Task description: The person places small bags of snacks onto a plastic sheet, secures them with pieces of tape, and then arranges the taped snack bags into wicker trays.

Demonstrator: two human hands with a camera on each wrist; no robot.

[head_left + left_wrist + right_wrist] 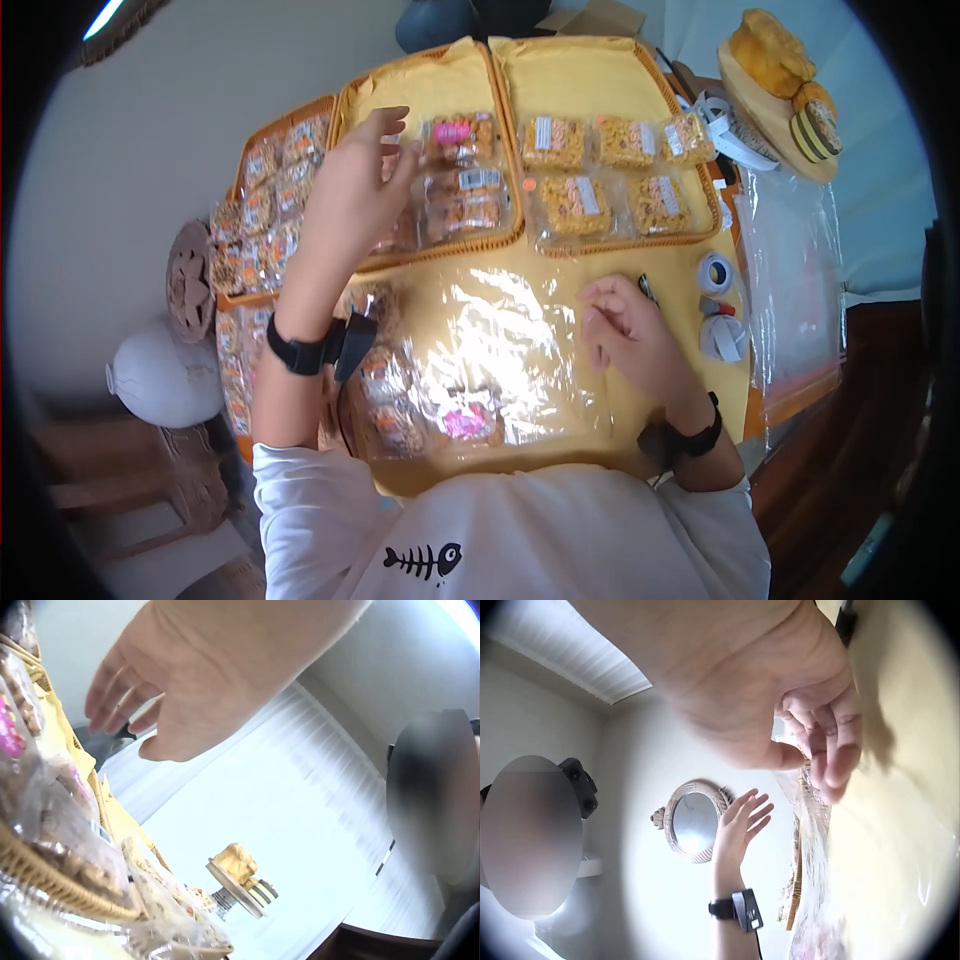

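A yellow cloth-covered table (600, 275) carries woven wicker trays (505, 240) of snack packets. A large clear plastic bag (500, 350) lies flat in front of the person, holding several packets. The left hand (355, 185) hovers over the middle tray, fingers spread and holding nothing. The right hand (625, 330) rests on the bag's edge, fingers loosely curled. Keeping that edge pinned flat should help.

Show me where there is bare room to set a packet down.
Bare yellow cloth at the back of the right tray, behind its snack packets. Crowded: the left trays and the big clear bag between the left hand and right hand.
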